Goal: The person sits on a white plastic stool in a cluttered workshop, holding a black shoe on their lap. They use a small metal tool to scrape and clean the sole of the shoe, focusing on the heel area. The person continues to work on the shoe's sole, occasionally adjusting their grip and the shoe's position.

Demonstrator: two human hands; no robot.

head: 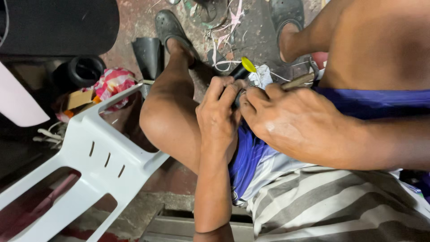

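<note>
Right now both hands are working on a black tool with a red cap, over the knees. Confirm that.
Not quite: the cap is yellow, not red. The head view shows it on the black tool, with the left hand and right hand working on it over the knees.

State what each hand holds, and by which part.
The left hand grips a black tool with a yellow cap by its lower shaft. The right hand pinches beside it; what it holds cannot be told.
</note>
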